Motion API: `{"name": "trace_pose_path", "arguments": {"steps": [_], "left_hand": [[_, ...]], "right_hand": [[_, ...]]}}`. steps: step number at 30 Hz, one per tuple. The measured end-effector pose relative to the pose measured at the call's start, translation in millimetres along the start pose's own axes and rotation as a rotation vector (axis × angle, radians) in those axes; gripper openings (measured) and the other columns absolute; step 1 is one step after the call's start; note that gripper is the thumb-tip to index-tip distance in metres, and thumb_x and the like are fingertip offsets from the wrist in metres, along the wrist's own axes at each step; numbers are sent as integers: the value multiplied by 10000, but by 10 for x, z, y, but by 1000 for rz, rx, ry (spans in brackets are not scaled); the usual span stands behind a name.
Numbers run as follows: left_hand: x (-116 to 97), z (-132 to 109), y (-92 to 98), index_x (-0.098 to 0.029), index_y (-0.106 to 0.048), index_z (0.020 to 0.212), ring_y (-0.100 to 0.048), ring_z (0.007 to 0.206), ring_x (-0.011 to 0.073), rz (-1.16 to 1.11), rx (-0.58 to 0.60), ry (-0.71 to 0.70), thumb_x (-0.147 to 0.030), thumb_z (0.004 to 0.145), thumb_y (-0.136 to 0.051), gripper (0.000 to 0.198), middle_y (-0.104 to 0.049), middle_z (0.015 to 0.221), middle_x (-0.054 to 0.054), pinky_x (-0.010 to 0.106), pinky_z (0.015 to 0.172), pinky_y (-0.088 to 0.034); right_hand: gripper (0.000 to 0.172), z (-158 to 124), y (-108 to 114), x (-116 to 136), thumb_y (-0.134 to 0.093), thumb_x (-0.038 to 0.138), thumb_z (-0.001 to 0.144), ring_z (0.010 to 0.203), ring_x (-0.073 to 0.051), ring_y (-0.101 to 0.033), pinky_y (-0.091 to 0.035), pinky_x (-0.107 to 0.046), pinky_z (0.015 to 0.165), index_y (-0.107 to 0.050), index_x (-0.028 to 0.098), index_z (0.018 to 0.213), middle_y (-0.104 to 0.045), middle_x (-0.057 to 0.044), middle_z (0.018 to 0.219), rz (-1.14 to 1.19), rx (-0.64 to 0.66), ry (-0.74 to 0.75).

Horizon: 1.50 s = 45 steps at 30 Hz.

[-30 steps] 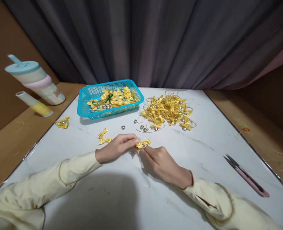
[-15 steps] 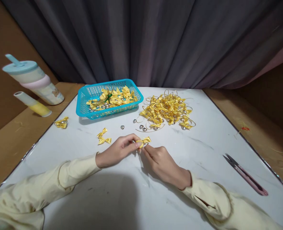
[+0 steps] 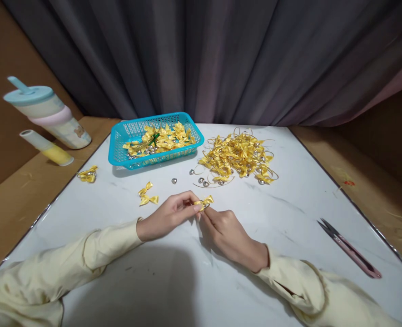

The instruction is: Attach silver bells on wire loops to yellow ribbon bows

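Between my hands, above the middle of the white table, is a yellow satin ribbon bow [image 3: 208, 200] with a small silvery bell at its centre. My left hand [image 3: 171, 213] pinches the bow between thumb and fingers from the left. My right hand [image 3: 230, 234] is closed, its fingertips pressed against the bow from the right; a thin cord at the bell is partly hidden by the fingers. Two loose yellow bows [image 3: 148, 200] lie to the left of my left hand. A single silver bell [image 3: 174, 180] sits beyond it, and more bells [image 3: 203, 182] lie nearby.
A blue plastic basket [image 3: 119, 156] holds bows, bells and a green-tied cord bundle. Right of it is a heap of belled bows [image 3: 238, 154]. Thread snips [image 3: 349, 249] lie at right. A bow cluster [image 3: 87, 174], a tumbler [image 3: 56, 113] and a yellow-wound tube [image 3: 47, 147] are at left.
My right hand has shifted slightly left, closer to the left hand. The bow between them has turned a little, and the rest of the table looks the same.
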<state>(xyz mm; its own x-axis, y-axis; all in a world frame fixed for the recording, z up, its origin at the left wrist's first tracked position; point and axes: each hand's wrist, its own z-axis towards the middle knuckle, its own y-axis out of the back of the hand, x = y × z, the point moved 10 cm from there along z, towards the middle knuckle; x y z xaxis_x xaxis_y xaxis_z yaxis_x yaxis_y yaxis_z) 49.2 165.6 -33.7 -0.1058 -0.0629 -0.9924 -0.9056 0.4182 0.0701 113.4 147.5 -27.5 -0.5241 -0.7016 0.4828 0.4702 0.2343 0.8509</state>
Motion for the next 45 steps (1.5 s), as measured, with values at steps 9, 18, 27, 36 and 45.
{"name": "trace_pose_path", "arguments": {"steps": [9, 18, 27, 36, 45], "left_hand": [[-41, 8, 46, -132, -548, 779, -498, 701, 129, 12, -21, 4, -343, 858, -513, 228, -546, 725, 17, 265, 658, -388], [-19, 8, 75, -131, -557, 767, -509, 705, 132, -23, -43, 3, -344, 842, -531, 228, -562, 722, 25, 265, 662, -397], [38, 0, 6, -134, -534, 739, -477, 652, 118, -7, -22, 43, -315, 839, -525, 207, -525, 667, 3, 256, 623, -372], [49, 3, 48, -137, -535, 738, -499, 664, 120, -18, -39, 31, -293, 834, -527, 183, -552, 682, 9, 258, 648, -388], [93, -33, -183, -131, -546, 780, -515, 637, 118, -39, 167, 62, -281, 782, -557, 150, -563, 687, 13, 256, 622, -409]], "right_hand": [[254, 43, 35, -140, -310, 186, 923, 434, -98, -441, -269, -214, 464, -518, 144, 783, -525, 0, 550, 110, 39, -197], [249, 37, 64, -64, -330, 167, 900, 390, -77, -351, -220, -212, 437, -501, 136, 721, -448, 18, 497, 36, 74, -132], [205, 22, -80, 5, -342, 81, 863, 397, -100, -362, -207, -227, 425, -534, 111, 797, -489, 2, 502, -126, 134, -102], [138, 49, 336, -15, -405, 203, 890, 457, -141, -513, -256, -238, 461, -526, 160, 942, -627, -26, 639, -155, 121, -184], [312, 132, 359, 113, -347, 196, 927, 704, -147, -559, -409, -248, 623, -259, 168, 1225, -602, -65, 905, 185, 261, 4]]}}
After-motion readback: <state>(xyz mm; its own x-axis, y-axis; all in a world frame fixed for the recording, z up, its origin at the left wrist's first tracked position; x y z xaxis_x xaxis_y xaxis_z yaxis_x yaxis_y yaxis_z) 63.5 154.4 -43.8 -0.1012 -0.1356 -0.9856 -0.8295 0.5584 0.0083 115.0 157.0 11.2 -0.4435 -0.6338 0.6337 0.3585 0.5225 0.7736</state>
